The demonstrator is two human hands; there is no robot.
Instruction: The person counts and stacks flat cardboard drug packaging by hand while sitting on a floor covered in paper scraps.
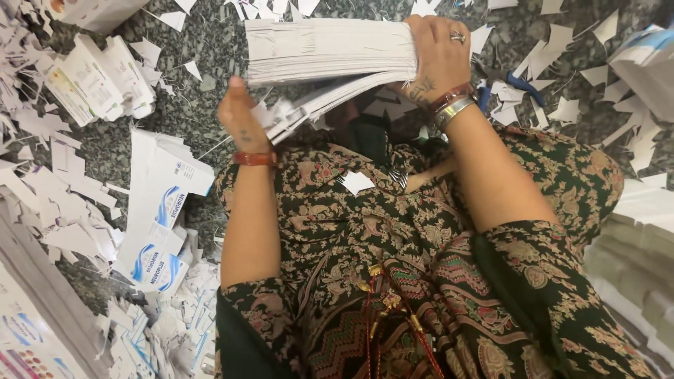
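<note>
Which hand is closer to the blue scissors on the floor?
Right. The right hand grips the paper stack just beside the blue scissors; the left hand holds the stack's far side.

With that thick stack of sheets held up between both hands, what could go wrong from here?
1. The stack of white sheets is fanning open at its lower edge near the left hand; loose sheets could slip out.
2. Only the right hand clamps the thick end, so the bundle may sag or spill.
3. Dropped sheets would mix with the paper scraps on the floor.
</note>
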